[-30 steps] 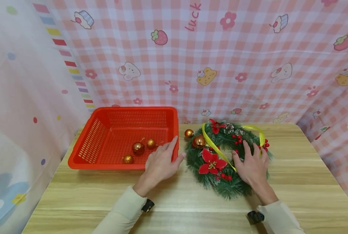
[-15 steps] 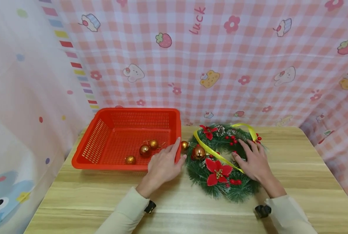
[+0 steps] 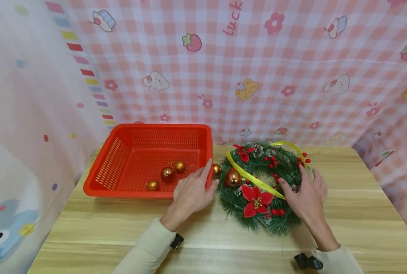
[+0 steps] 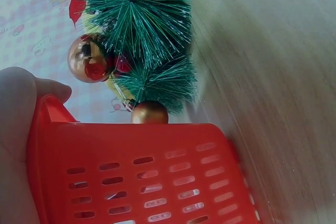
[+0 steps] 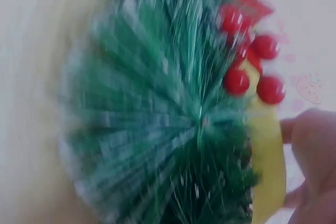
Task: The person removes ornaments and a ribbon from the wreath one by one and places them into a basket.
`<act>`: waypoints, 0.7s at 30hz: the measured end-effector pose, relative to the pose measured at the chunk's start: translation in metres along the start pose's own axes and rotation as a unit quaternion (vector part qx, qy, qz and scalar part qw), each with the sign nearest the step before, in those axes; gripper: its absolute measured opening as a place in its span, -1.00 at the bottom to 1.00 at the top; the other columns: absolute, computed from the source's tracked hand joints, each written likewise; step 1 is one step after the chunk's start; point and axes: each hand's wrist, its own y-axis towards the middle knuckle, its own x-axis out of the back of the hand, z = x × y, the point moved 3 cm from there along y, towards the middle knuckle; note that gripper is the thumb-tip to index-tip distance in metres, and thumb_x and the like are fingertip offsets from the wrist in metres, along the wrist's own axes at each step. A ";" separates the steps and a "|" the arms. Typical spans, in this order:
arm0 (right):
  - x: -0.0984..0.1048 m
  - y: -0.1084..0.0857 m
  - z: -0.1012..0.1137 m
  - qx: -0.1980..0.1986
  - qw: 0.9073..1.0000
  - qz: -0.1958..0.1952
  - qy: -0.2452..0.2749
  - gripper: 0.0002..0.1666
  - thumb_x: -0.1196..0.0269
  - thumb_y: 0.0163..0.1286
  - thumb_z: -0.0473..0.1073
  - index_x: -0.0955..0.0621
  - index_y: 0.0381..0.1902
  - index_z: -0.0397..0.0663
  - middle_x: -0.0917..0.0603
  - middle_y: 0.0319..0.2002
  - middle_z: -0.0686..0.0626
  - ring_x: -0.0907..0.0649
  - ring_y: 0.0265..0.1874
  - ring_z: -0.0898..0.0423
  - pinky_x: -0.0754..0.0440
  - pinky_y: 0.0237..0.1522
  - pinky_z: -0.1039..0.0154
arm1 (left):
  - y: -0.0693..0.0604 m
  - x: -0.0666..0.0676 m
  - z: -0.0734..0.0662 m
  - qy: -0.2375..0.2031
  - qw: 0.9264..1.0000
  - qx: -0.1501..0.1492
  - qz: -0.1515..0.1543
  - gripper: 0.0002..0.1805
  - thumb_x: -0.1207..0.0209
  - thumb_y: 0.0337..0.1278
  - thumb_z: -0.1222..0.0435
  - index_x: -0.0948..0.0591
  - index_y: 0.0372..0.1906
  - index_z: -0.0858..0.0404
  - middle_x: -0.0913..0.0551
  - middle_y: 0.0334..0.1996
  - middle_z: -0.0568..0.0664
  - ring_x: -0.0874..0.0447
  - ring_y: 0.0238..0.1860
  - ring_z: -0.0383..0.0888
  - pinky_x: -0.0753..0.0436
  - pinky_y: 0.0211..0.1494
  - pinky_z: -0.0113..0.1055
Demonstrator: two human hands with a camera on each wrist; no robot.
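A red plastic basket [image 3: 121, 192] stands on the left of the table. My left hand [image 3: 191, 192] grips its right rim near the front corner, thumb outside. Right of the basket lies a green wreath [image 3: 279, 226] with red flowers [image 3: 249, 205], red berries [image 3: 273, 161], a yellow ribbon [image 3: 255, 180] and a shiny gold ball [image 3: 233, 177]. A smaller gold ball [image 3: 216, 169] sits between wreath and basket wall. Over the wreath's right side my right hand [image 3: 306, 196] is spread, thumb towards the centre. The right wrist view is blurred; whether its fingertips press the wreath is unclear.
Inside the basket lie several gold balls, among them a shiny one [image 3: 167, 174] and a glittery one [image 3: 152, 185]. The wooden table [image 3: 244, 251] ends at a pink checked cloth [image 3: 203, 76] behind; cloth also hangs at both sides.
The wreath has turned counterclockwise, its gold balls and flowers shifting round. Since then my right hand has moved right, towards the wreath's outer edge. My left hand stays at the basket rim.
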 end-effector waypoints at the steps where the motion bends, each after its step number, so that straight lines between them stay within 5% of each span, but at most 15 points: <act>1: -0.001 -0.003 0.000 -0.029 1.000 0.005 0.003 0.03 -0.15 0.41 0.27 -0.06 0.55 -0.24 0.14 0.49 -0.49 0.12 0.43 -0.51 0.17 0.28 -0.51 | 0.000 0.000 0.000 0.001 1.000 -0.002 -0.002 -0.24 0.07 0.42 -0.14 -0.10 0.58 0.03 -0.52 0.31 0.07 -0.19 -0.75 -0.24 -0.15 -0.76 -0.42; 7: -0.014 -0.006 0.003 -0.111 0.993 0.048 0.010 0.16 -0.10 0.37 0.38 0.10 0.59 -0.16 0.28 0.52 -0.46 0.19 0.45 -0.51 0.21 0.30 -0.52 | 0.000 -0.001 0.000 0.011 1.000 -0.010 -0.011 -0.25 0.06 0.42 -0.14 -0.11 0.58 0.03 -0.55 0.28 0.09 -0.16 -0.77 -0.25 -0.12 -0.76 -0.43; 21: -0.029 0.015 -0.004 -0.101 0.993 0.029 -0.051 0.16 0.18 0.35 0.59 -0.01 0.58 -0.12 0.11 0.53 -0.40 0.02 0.45 -0.47 0.02 0.25 -0.54 | 0.000 -0.001 -0.001 0.019 1.000 -0.005 -0.006 -0.25 0.08 0.42 -0.14 -0.10 0.58 0.02 -0.55 0.28 0.06 -0.11 -0.78 -0.28 -0.12 -0.76 -0.43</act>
